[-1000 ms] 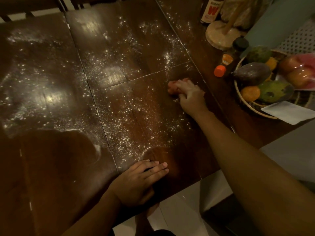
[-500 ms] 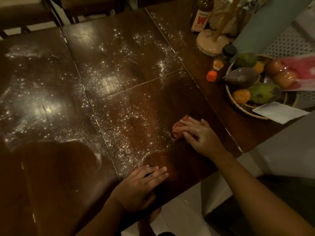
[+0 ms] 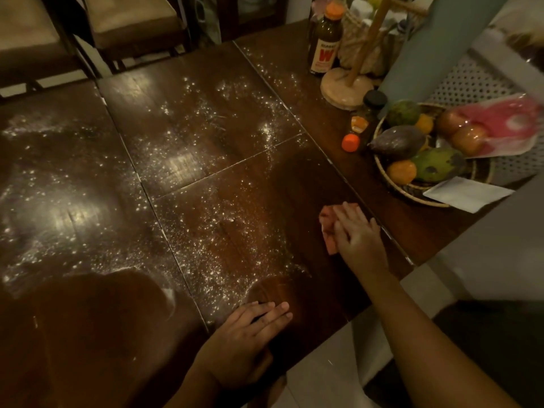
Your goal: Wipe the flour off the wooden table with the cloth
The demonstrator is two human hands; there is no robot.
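Dim room; dark wooden surface [image 3: 88,334] built of panels with visible seams, glossy under lamp glare. Small pinkish-orange cloth [image 3: 327,228] lies bunched on the right-hand panel, near the surface's right seam. Right hand [image 3: 357,237] lies on top of it, fingers fairly straight and spread, pressing it flat to the wood rather than pinching it.

Cloth looks soft, light and limp. It would likely fold or slip out from under loose fingers, so a broad palm over its middle seems the surest hold.

White flour [image 3: 223,231] is speckled thickly just left of the cloth and across the far and left panels. Bare patches show around the cloth and along the near edge, so by the look of it most of the job is left. Dry flour probably smears or scatters if pushed fast.

Left hand [image 3: 250,343] rests flat on the near edge, fingers straight and close together, holding nothing.

Further right: woven basket of fruit [image 3: 391,187], white slip of paper [image 3: 465,193], brown bottle with an orange cap [image 3: 323,45], round-based wooden stand [image 3: 344,89]. Cushioned chairs [image 3: 132,19] stand at the far side.
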